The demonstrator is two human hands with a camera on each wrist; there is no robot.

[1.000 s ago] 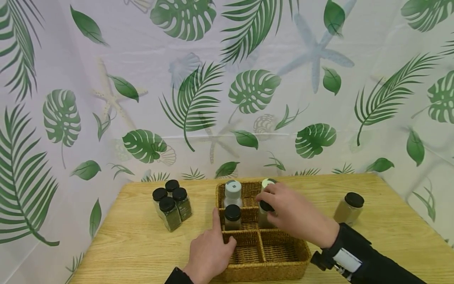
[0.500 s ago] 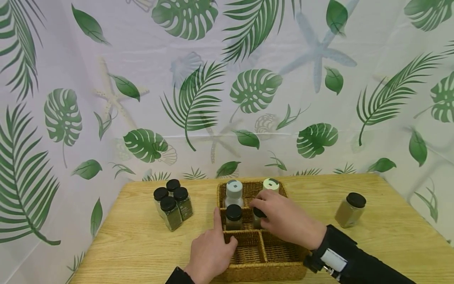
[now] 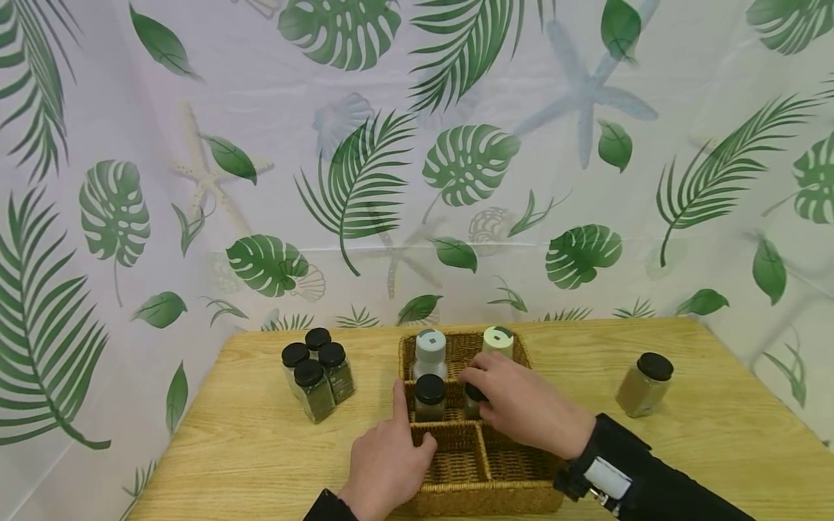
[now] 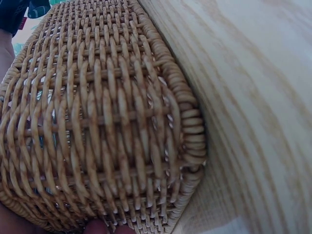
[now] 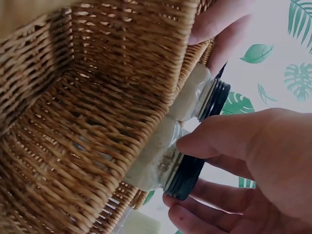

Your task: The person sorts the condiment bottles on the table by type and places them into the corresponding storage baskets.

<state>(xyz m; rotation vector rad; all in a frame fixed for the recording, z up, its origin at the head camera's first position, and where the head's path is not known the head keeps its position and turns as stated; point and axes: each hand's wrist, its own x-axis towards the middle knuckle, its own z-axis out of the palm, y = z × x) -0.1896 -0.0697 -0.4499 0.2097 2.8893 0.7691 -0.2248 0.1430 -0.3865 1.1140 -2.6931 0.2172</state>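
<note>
My right hand [image 3: 515, 401] reaches over the wicker basket [image 3: 489, 499] and pinches a small glass spice jar [image 5: 158, 153] by its black lid and neck, thumb on one side and fingers on the other. In the head view that hand hides most of this jar, which stands in the middle row. To its left stands a similar black-lidded jar [image 3: 428, 398]. My left hand [image 3: 387, 463] grips the basket's left wall, thumb over the rim and index finger straight along it. Two bottles occupy the back section, one white-lidded [image 3: 430, 354], one with a pale yellow-green lid [image 3: 498, 340].
Several black-lidded jars [image 3: 316, 391] stand clustered on the wooden table [image 3: 247, 463] left of the basket. Another jar [image 3: 643, 385] of brown powder stands alone to the right. A leaf-patterned cloth [image 3: 391, 181] hangs behind the table. A divider [image 3: 483, 452] splits the basket's front section.
Over the last second my right hand has shifted left and slightly down with the jar, bringing it nearer the other jar in the middle row. My left hand has stayed on the basket.
</note>
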